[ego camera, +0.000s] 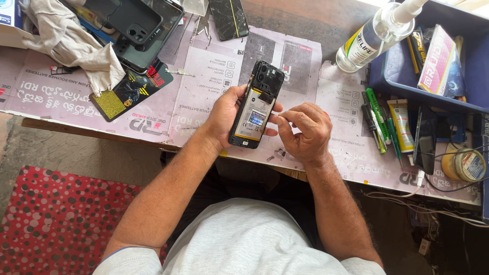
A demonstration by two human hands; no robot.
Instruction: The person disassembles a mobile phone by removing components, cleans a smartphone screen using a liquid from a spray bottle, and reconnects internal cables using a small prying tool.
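My left hand (224, 114) grips an opened smartphone (256, 104) with its back cover off, so the battery and inner frame show. The phone is held upright over the workbench edge. My right hand (304, 131) rests against the phone's right side, thumb and forefinger pinched together near the battery edge. Whether a small part sits between those fingers is too small to tell.
The bench is covered with flattened cardboard (214, 66). A grey cloth (66, 38), phone cases (135, 23) and a cracked black panel (229, 18) lie at the back left. On the right are a clear spray bottle (374, 35), a blue tray (433, 56), pens (377, 119) and a glue tube (402, 125).
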